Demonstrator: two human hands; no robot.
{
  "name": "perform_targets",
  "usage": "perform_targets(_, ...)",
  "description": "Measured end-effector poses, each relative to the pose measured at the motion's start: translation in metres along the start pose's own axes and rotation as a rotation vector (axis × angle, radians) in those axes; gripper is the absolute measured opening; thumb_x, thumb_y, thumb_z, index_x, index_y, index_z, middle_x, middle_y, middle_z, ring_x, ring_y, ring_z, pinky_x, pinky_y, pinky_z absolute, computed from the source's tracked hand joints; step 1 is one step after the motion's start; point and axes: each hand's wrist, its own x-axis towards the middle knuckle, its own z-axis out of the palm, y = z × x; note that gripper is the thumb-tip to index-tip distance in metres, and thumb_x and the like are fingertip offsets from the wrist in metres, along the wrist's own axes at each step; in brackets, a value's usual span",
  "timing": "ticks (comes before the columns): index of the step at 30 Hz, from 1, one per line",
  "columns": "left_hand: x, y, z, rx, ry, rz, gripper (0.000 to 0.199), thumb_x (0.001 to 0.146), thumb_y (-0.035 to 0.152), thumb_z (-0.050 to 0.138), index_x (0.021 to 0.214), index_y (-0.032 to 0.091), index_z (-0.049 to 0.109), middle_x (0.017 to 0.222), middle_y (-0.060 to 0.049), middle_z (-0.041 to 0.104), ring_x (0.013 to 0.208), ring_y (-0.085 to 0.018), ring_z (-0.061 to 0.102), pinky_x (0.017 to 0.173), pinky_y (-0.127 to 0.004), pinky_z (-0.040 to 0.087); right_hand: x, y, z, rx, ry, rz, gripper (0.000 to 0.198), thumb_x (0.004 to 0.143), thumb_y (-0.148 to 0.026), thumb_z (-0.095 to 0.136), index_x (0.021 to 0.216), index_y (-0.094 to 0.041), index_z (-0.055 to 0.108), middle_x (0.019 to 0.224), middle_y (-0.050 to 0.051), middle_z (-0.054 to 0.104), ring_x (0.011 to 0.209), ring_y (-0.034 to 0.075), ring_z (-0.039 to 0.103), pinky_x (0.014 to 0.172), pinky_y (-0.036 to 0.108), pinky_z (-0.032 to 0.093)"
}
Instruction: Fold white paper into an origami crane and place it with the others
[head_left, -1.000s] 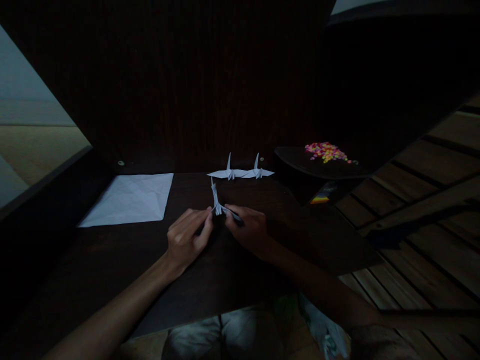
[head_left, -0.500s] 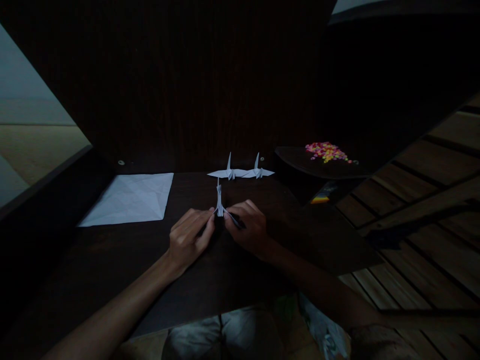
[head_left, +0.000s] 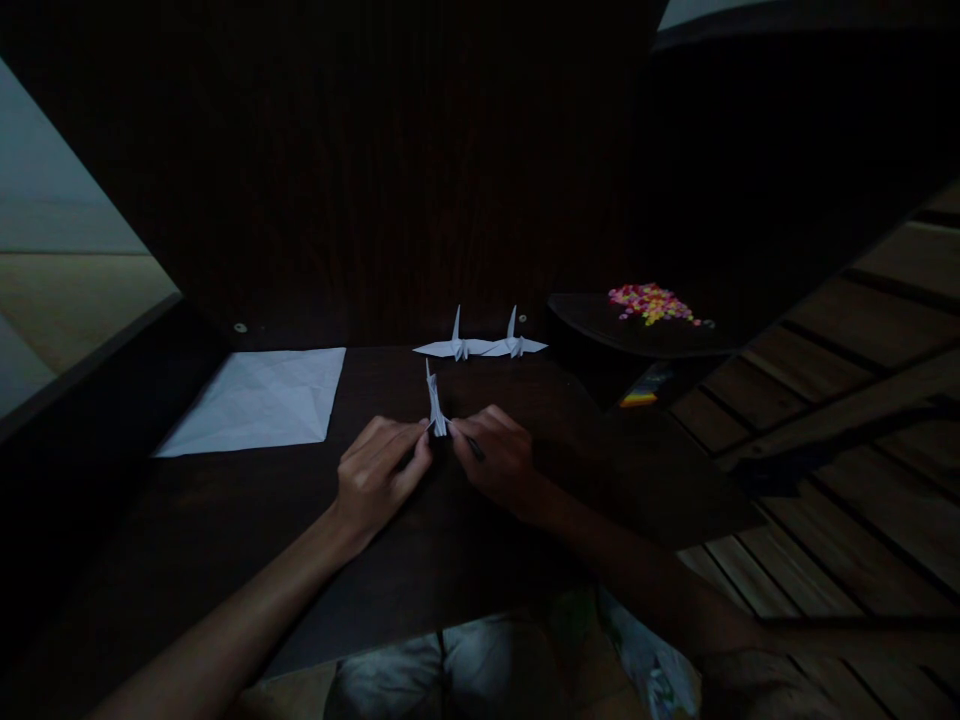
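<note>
A folded white paper crane [head_left: 435, 405] stands between my two hands, its narrow tip pointing away from me. My left hand [head_left: 382, 465] pinches its left side between thumb and fingers. On the other side, my right hand [head_left: 496, 455] has its fingertips closed on the crane's right edge; a small dark thing at those fingers is too dim to name. Just beyond, two finished-looking paper cranes [head_left: 461, 348] lie side by side with wings spread and touching. To the left rests a creased white sheet of paper [head_left: 259, 400].
A dark wooden desk [head_left: 360, 590] carries everything, with a tall dark panel [head_left: 375, 200] behind. At right, a rounded shelf [head_left: 592, 320] holds a pile of small pink and yellow pieces [head_left: 649, 303]. Wooden slats [head_left: 847, 540] lie farther right; a raised dark side board [head_left: 90, 365] borders the left.
The crane between my hands has tilted, its upper tip leaning more to the left. Both hands keep nearly the same place and their pinch.
</note>
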Motion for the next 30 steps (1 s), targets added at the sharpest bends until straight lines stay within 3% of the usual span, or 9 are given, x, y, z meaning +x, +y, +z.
perform_targets(7, 0.001, -0.003, 0.001, 0.108, 0.043, -0.012, 0.009, 0.078, 0.012, 0.066, 0.086, 0.017, 0.069, 0.074, -0.003, 0.07, 0.063, -0.014, 0.059, 0.062, -0.029, 0.049, -0.002, 0.002, 0.001, -0.074, -0.039, -0.041, 0.012, 0.087, -0.013, 0.054, 0.095, -0.018, 0.061, 0.071, 0.003, 0.065, 0.065, 0.015, 0.06, 0.063, 0.031, 0.049)
perform_targets(14, -0.001, -0.005, -0.002, 0.046, -0.029, 0.014, 0.01, 0.08, 0.009, 0.063, 0.088, 0.014, 0.067, 0.073, -0.005, 0.067, 0.066, -0.014, 0.056, 0.063, -0.03, 0.048, -0.002, 0.001, -0.001, -0.096, -0.028, -0.11, 0.011, 0.085, -0.011, 0.056, 0.094, -0.016, 0.059, 0.069, 0.003, 0.065, 0.064, 0.015, 0.059, 0.064, 0.03, 0.051)
perform_targets(21, 0.002, -0.006, -0.004, 0.005, -0.035, 0.035, 0.015, 0.081, 0.007, 0.061, 0.093, 0.013, 0.066, 0.075, -0.006, 0.066, 0.067, -0.014, 0.055, 0.062, -0.029, 0.048, -0.004, 0.004, 0.003, -0.066, -0.022, -0.052, 0.01, 0.085, -0.012, 0.056, 0.093, -0.018, 0.059, 0.072, 0.003, 0.067, 0.064, 0.014, 0.06, 0.063, 0.029, 0.05)
perform_targets(30, 0.002, -0.011, -0.001, 0.088, 0.014, 0.019, 0.005, 0.078, 0.009, 0.065, 0.08, 0.014, 0.065, 0.067, -0.003, 0.065, 0.061, -0.012, 0.053, 0.058, -0.027, 0.046, -0.004, 0.006, 0.007, -0.017, -0.027, 0.017, 0.023, 0.082, -0.016, 0.063, 0.104, -0.018, 0.057, 0.084, 0.005, 0.071, 0.077, 0.017, 0.063, 0.071, 0.032, 0.05)
